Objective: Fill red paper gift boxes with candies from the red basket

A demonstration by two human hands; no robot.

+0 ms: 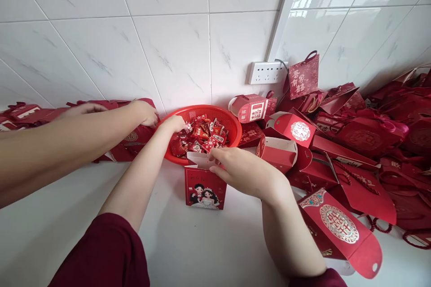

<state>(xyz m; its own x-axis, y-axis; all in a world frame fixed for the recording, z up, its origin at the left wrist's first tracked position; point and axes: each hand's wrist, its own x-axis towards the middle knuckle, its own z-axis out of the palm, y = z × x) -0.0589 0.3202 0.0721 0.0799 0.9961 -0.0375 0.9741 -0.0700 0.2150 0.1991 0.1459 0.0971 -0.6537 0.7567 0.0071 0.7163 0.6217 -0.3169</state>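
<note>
A red plastic basket (236, 126) holds many wrapped candies (203, 134). My left hand (175, 124) reaches over the basket's left side, fingers pinched at a small wrapped candy (187, 127). In front of the basket, a red gift box (206, 188) with a printed bride and groom stands upright with its top open. My right hand (230, 165) is at the box's upper right edge, thumb and fingers apart around its rim; its palm side is hidden.
Another person's two arms (84, 136) come in from the left, hands over red boxes (133, 136) by the wall. Many red gift boxes (357, 139) pile up on the right. A power strip (267, 73) is on the wall.
</note>
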